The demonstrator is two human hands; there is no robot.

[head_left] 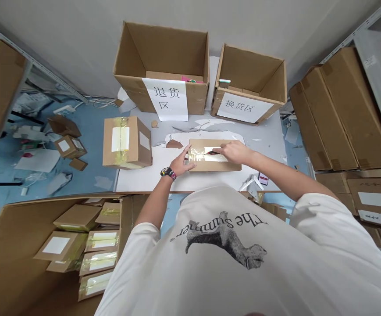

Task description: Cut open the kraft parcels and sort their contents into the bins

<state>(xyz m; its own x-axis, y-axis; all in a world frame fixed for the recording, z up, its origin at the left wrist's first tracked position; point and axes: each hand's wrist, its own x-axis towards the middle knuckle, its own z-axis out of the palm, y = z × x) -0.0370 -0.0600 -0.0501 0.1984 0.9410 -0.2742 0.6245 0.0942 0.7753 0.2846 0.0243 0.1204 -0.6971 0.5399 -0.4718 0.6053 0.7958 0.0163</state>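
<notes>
Two bare hands work on a taped cardboard parcel (229,166) lying on a white board (137,182): the left hand (183,160) rests open, fingers spread on top, and the right hand (236,152) pinches a small dark cutter (212,152); the parcel looks light and stiff, easiest held by its edges

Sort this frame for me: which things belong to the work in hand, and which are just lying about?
In use: left hand resting on a cardboard parcel; right hand holding a small dark cutter to the parcel's yellowish packing tape.

Lying about: taped carton; open carton signed 退货区; open carton signed 换货区; phone; large box of small parcels.
</notes>
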